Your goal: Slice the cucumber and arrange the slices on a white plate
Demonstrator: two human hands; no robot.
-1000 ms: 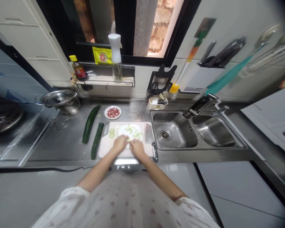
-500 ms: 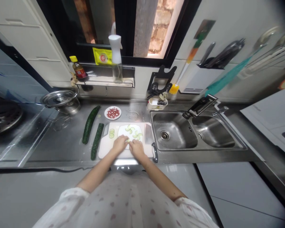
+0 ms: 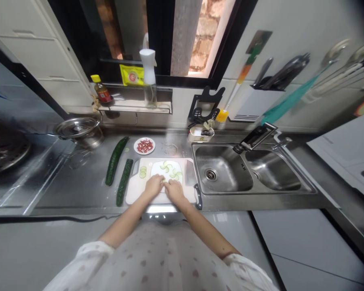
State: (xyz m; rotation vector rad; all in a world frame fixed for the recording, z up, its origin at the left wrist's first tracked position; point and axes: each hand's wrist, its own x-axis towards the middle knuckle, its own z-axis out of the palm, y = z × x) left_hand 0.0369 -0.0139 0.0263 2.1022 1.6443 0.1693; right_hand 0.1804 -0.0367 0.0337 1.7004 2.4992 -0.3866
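Both my hands rest on a white cutting board at the counter's front edge. My left hand and my right hand meet fingertip to fingertip, pinched on a small pale cucumber piece. Thin cucumber slices lie spread on a white plate just beyond my fingers, and a few more slices sit on the board's left part. A cleaver lies along the board's right side, its black handle toward me. A whole cucumber and a half cucumber lie left of the board.
A small dish of red chopped bits stands behind the board. A double steel sink with a tap is to the right. A lidded steel pot sits at the left. Bottles stand on a wall shelf.
My hands have stayed together at the plate's near edge, with only slight finger movement. The view has shifted down a little.
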